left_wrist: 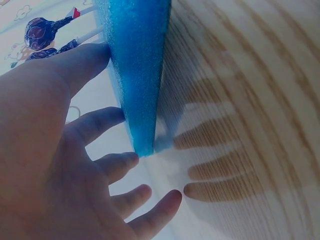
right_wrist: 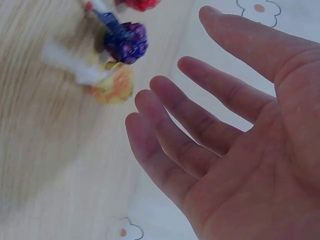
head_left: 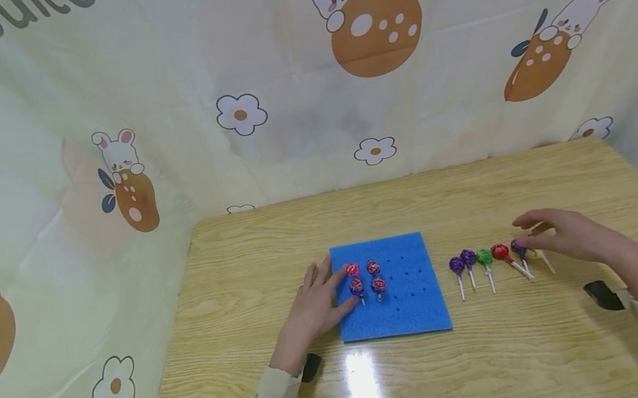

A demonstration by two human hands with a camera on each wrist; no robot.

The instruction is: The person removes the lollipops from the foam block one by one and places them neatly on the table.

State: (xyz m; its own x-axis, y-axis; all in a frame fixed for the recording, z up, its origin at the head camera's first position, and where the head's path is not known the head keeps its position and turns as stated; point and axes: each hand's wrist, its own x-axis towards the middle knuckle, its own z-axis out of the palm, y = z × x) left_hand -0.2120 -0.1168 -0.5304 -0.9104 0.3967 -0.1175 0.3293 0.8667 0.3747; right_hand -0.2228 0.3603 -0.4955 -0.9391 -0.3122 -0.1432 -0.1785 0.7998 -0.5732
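A thick blue foam board (head_left: pixel 396 321) with small holes lies flat on the table. Several wrapped lollipops (head_left: pixel 378 285) stand in its left part, their sticks in the foam. Fingers spread, my left hand (head_left: pixel 313 306) touches the board's left side with thumb and index fingertip; the left wrist view shows them against the foam edge. My right hand (head_left: pixel 573 240) hovers over the right end of a row of loose lollipops, fingers apart and palm bare. Nearest to it are a purple lollipop (right_wrist: pixel 127 42) and a yellow one (right_wrist: pixel 119 85), whose head the hand hides in the head view.
Farther left in the row lie a red lollipop (head_left: pixel 500 251), a green one (head_left: pixel 484 257) and two purple ones, sticks toward me. All rest on the wood-grain table (head_left: pixel 504 364). A printed curtain (head_left: pixel 287 149) hangs behind and beside the table.
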